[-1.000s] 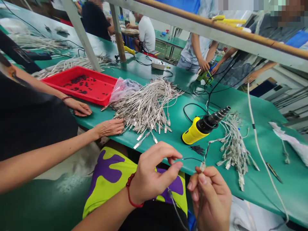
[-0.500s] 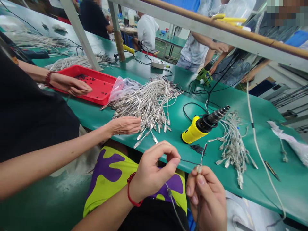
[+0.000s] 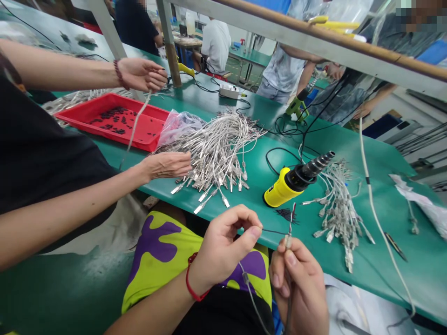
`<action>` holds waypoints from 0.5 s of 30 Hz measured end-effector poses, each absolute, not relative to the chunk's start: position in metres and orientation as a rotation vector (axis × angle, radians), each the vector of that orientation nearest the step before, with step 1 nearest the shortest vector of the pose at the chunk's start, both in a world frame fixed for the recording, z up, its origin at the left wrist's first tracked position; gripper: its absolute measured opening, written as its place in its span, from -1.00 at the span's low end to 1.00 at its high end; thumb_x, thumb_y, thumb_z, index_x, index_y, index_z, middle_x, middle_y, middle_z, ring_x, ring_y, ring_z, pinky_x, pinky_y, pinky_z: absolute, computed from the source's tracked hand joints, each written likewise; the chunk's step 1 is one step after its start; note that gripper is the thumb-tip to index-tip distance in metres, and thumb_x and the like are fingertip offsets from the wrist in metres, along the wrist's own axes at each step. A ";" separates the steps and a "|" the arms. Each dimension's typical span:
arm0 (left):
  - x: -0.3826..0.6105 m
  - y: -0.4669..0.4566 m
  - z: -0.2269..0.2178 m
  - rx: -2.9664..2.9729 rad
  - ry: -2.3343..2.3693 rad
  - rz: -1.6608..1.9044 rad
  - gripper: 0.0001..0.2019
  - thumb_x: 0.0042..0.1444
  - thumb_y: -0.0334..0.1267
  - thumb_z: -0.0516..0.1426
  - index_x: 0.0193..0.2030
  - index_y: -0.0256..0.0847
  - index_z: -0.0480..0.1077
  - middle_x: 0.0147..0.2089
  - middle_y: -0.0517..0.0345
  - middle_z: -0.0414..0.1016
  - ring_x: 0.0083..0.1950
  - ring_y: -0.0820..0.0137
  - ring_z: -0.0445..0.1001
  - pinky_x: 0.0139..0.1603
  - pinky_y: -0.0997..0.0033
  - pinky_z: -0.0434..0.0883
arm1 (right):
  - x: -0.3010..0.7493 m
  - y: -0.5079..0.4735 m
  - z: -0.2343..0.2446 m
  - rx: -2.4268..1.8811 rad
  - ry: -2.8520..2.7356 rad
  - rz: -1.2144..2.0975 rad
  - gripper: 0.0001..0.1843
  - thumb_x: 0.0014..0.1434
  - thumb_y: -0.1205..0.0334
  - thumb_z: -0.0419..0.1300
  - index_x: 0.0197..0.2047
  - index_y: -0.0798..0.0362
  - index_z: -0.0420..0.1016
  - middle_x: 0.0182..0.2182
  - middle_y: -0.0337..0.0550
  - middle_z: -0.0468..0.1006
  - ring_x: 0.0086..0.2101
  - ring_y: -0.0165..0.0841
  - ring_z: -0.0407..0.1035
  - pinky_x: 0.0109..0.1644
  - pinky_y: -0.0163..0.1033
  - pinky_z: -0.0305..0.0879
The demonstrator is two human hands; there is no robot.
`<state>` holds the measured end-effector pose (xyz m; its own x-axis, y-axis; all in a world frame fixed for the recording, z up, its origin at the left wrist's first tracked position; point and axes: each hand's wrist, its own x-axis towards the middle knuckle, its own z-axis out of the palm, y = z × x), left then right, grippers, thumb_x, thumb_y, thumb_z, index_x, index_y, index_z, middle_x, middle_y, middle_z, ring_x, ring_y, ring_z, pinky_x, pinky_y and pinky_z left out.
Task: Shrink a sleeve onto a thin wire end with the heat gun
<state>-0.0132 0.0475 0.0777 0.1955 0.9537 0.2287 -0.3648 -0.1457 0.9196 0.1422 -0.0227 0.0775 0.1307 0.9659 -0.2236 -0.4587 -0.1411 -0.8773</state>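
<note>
My left hand (image 3: 223, 249), with a red cord bracelet on its wrist, pinches a thin black wire (image 3: 275, 231) between thumb and forefinger. My right hand (image 3: 300, 284) is closed round a grey cable, whose end piece (image 3: 288, 240) sticks up above my fingers. The black wire runs from my left fingertips across to that cable end. Both hands hover just in front of the green table's near edge (image 3: 244, 228), above my yellow and purple lap.
A yellow heat gun (image 3: 291, 180) lies on the table beyond my hands. One heap of grey cables (image 3: 216, 149) lies to its left, a smaller heap (image 3: 338, 209) to its right. A co-worker's hand (image 3: 167, 165) rests at the big heap; their other hand (image 3: 139, 73) lifts a cable above a red tray (image 3: 139, 135).
The co-worker's far hand rose from the red tray and now lifts a cable; their near hand drew back a little. My own hands barely moved.
</note>
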 end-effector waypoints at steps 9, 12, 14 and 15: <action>-0.021 0.045 0.073 1.607 0.721 1.541 -0.73 0.14 -0.44 0.25 -0.01 -0.17 0.47 -0.19 0.13 0.42 -0.26 0.42 0.41 -0.20 0.37 0.44 | 0.142 -0.027 0.071 -1.123 -0.730 1.163 -0.88 0.31 0.18 0.30 -0.10 0.00 0.56 -0.58 -0.26 0.48 -0.63 -0.53 0.17 -0.55 -0.43 0.02; -0.021 0.044 0.077 1.696 0.716 1.551 -0.67 0.08 -0.44 0.29 0.01 -0.20 0.46 -0.20 0.12 0.44 -0.26 0.41 0.41 -0.22 0.37 0.45 | 0.141 -0.028 0.070 -1.131 -0.747 1.146 -0.88 0.31 0.19 0.29 -0.10 -0.01 0.57 -0.59 -0.26 0.50 -0.63 -0.52 0.20 -0.56 -0.43 0.05; -0.020 0.042 0.080 1.757 0.735 1.582 -0.66 0.06 -0.44 0.30 0.00 -0.21 0.46 -0.21 0.11 0.45 -0.27 0.42 0.40 -0.25 0.39 0.45 | 0.141 -0.029 0.070 -1.137 -0.753 1.142 -0.88 0.31 0.19 0.30 -0.10 -0.01 0.58 -0.59 -0.26 0.50 -0.63 -0.51 0.22 -0.55 -0.43 0.08; -0.020 0.041 0.082 1.783 0.752 1.601 -0.67 0.05 -0.45 0.30 -0.02 -0.20 0.46 -0.21 0.12 0.46 -0.28 0.42 0.39 -0.27 0.40 0.45 | 0.141 -0.030 0.070 -1.142 -0.754 1.140 -0.88 0.30 0.19 0.30 -0.11 -0.01 0.58 -0.59 -0.26 0.49 -0.62 -0.51 0.22 -0.54 -0.43 0.09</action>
